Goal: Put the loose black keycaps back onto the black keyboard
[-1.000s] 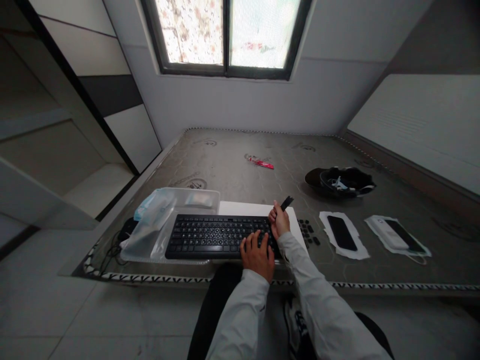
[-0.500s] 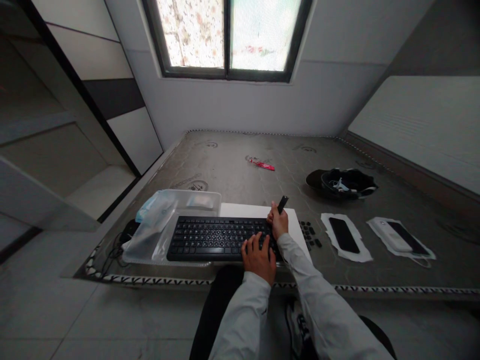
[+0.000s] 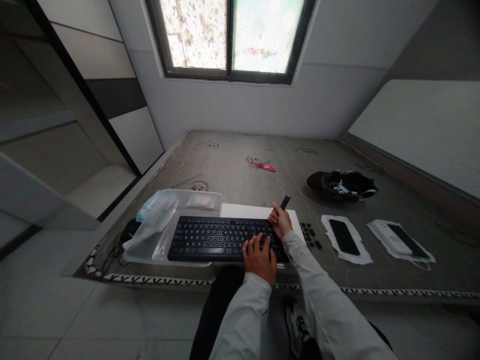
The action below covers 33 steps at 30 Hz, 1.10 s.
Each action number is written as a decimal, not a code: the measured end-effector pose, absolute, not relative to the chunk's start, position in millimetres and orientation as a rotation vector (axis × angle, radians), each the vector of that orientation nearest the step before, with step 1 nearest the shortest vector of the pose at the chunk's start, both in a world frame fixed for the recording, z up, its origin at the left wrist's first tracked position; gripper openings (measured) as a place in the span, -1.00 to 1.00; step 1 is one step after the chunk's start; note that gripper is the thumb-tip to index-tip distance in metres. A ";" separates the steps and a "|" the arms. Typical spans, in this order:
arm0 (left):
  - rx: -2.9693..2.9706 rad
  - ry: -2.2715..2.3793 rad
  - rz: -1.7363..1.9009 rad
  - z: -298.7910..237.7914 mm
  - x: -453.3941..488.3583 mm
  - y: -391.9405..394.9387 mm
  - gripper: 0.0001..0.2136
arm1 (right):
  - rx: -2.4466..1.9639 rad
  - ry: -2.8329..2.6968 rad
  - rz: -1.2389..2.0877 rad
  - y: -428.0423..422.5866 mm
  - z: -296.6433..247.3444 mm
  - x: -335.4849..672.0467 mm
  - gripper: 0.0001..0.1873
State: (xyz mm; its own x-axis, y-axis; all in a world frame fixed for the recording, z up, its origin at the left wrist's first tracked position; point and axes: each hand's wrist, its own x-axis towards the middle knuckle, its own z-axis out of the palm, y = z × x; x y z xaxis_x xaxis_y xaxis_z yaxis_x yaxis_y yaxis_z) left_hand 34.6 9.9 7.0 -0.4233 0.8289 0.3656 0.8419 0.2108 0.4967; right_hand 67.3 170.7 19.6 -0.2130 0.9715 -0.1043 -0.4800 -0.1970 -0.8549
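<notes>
A black keyboard (image 3: 217,238) lies on a white sheet (image 3: 243,210) near the front edge of a grey mat. My left hand (image 3: 259,257) rests on the keyboard's right end with its fingers spread over the keys. My right hand (image 3: 280,221) is closed around a small black tool (image 3: 285,202), held over the keyboard's far right corner, its upper end sticking up and away. Several loose black keycaps (image 3: 310,234) lie on the mat just right of the keyboard.
A clear plastic bag (image 3: 165,220) lies under the keyboard's left end, cables beside it. To the right are a black phone (image 3: 343,236) on white paper, a white device with a second phone (image 3: 397,238), a black cap (image 3: 343,182), and a red wrapper (image 3: 262,164) farther back.
My right hand has tilted the black tool more upright and shifted slightly. My left hand stays on the keys. The view has drifted a little.
</notes>
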 end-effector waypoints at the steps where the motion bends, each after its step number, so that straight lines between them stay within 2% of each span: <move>1: -1.676 -2.425 -1.012 6.6 34.5 10.0 -0.65 | -0.855 -0.843 1.653 171.2 19.9 67.4 -0.55; 8: -1.673 -2.409 -0.999 4.7 33.7 10.2 -0.65 | -1.063 -0.725 1.465 165.4 16.6 60.3 -0.56; 12: -1.686 -2.415 -0.997 5.1 32.9 10.1 -0.66 | -1.015 -0.691 1.368 159.3 15.5 56.2 -0.56; 21: -1.692 -2.448 -1.046 3.7 33.0 10.0 -0.65 | -0.945 -0.691 1.365 161.8 17.5 55.3 -0.53; 29: -1.704 -2.432 -1.075 0.8 32.9 11.3 -0.65 | -0.880 -0.842 1.589 163.1 19.6 64.2 -0.55; 33: -1.698 -2.453 -1.078 3.9 33.0 10.9 -0.66 | -0.925 -0.847 1.468 159.1 16.6 60.5 -0.56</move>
State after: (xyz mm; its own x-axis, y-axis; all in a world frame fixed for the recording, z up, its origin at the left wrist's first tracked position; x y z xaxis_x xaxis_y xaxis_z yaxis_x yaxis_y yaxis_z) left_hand 33.0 10.9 3.9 -0.4265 0.8381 0.3401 0.8173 0.1960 0.5419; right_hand 60.5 159.1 16.6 -0.0413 0.9958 -0.0821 -0.4275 -0.0919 -0.8993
